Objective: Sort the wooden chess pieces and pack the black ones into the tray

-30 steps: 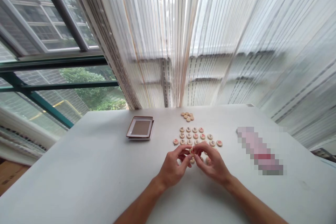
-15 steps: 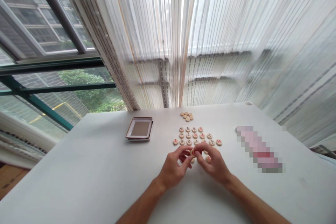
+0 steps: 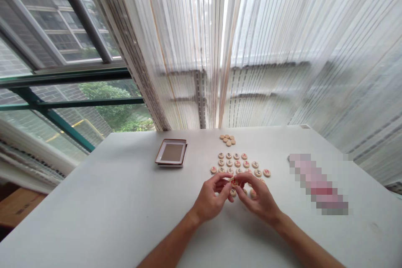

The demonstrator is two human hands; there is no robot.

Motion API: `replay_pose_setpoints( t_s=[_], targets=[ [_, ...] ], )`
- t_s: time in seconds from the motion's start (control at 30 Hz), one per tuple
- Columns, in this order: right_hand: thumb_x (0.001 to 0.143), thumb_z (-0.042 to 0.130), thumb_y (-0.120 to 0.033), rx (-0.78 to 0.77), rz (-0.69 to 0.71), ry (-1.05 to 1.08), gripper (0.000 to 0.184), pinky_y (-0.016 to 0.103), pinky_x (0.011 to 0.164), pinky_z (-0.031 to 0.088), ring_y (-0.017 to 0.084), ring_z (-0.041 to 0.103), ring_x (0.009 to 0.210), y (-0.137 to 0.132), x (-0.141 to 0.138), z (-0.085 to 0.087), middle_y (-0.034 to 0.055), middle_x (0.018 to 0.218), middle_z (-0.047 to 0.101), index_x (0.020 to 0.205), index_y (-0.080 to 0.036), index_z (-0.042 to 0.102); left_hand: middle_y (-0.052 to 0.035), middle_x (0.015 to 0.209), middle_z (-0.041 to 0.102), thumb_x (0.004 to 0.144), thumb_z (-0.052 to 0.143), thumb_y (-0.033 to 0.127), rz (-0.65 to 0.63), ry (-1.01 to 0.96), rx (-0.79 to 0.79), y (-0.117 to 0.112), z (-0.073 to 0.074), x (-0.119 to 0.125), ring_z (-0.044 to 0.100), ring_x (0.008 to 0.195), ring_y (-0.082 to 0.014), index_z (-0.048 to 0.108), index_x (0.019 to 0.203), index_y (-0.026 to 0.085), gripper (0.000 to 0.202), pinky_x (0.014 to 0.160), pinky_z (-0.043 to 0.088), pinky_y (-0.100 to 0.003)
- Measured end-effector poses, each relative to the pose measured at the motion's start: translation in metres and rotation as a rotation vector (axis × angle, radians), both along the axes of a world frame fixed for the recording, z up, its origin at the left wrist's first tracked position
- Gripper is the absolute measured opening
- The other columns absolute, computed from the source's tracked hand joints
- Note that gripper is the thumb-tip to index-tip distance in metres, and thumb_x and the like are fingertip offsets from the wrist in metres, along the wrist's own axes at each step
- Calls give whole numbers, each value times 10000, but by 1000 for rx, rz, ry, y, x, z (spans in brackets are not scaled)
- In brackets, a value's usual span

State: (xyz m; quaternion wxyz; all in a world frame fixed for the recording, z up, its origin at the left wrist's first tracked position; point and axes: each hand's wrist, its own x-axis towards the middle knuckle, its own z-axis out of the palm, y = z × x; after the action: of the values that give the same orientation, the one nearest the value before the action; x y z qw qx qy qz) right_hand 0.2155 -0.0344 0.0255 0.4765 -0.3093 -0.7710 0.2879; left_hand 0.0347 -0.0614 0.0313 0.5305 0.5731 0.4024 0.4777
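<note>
A round wooden Chinese chess piece [image 3: 233,182] with a red character is pinched between both hands, just over the near rows. My left hand [image 3: 210,199] grips its left side with thumb and fingers. On the other side, the fingertips of my right hand [image 3: 260,199] close on the same piece. Beyond the hands, several Chinese chess pieces [image 3: 238,163] lie face up in rows, marked in red or black. A few near ones, such as one piece [image 3: 253,193], are partly covered by my fingers.
Several pieces [image 3: 228,143] without visible characters lie clustered farther back on the white table [image 3: 125,205]. An open shallow box [image 3: 157,157] sits to the left. A blurred-out pinkish object [image 3: 318,184] lies at right. Curtains [image 3: 216,50] hang behind the table.
The view has shifted a little, so the table things appear farther right. Both hands stay on the same piece, whose red face now shows more plainly.
</note>
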Motion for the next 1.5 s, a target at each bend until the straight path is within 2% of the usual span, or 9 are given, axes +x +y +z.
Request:
replay_pose_setpoints(
  t_s=[0.2,0.4,0.57,0.7,0.83,0.97,1.13,1.3,1.5],
  targets=[
    [901,614,-185,24,-7,-31,218,327,704,574,184,649,770,-1,0,-2,50,950,688,1109,-247,604,-82,884,738,887,661,448,7,-71,-55,3,-6,1,688,660,-143,599,1128,149,389,682,570,-281],
    [863,631,-157,95,-21,-95,265,324,702,564,184,655,758,-3,-3,-3,29,907,699,1105,-260,597,-71,783,737,831,731,433,67,-86,-64,3,-8,3,693,650,-160,617,1015,144,362,616,575,-261],
    [859,646,-165,107,-44,-111,226,319,704,559,187,663,756,-3,-5,-1,17,867,702,1061,-257,604,-72,776,730,887,662,440,117,-45,-20,1,-4,3,683,619,-152,640,973,137,316,585,564,-250],
    [866,661,-190,89,-69,-88,228,311,703,561,184,665,760,-2,-3,-1,25,896,708,1080,-251,612,-73,821,727,935,595,436,104,-34,-5,1,-2,1,658,567,-120,649,1025,133,321,581,547,-238],
    [891,645,-214,52,-74,-80,228,315,713,567,182,661,780,0,0,-5,44,957,704,1115,-240,617,-76,846,731,934,606,412,46,-65,-3,1,-3,1,674,611,-124,627,1153,140,350,642,564,-251],
    [908,626,-216,30,-58,-64,249,322,748,572,183,666,817,1,2,-5,61,1019,699,1155,-234,609,-107,937,742,917,638,387,18,-71,-12,0,-2,1,689,647,-136,603,1198,137,378,685,582,-280],
    [942,571,-206,3,-48,-34,191,322,759,565,190,672,838,0,1,-2,58,989,704,1126,-235,615,-103,969,745,909,646,367,41,36,41,-2,0,1,703,650,-145,612,1191,158,352,642,577,-260],
    [911,634,-237,5,-75,-42,99,310,689,550,178,640,750,1,3,-5,36,897,689,1010,-232,622,-78,981,754,923,618,344,74,207,155,-7,1,2,722,654,-148,620,1203,200,315,577,558,-219],
    [916,649,-270,-28,-120,-34,49,300,660,535,175,634,717,2,3,-7,24,835,685,940,-231,632,-50,966,762,936,598,317,72,273,188,-6,-2,2,726,663,-140,608,1213,220,293,590,563,-213]
  ],
)
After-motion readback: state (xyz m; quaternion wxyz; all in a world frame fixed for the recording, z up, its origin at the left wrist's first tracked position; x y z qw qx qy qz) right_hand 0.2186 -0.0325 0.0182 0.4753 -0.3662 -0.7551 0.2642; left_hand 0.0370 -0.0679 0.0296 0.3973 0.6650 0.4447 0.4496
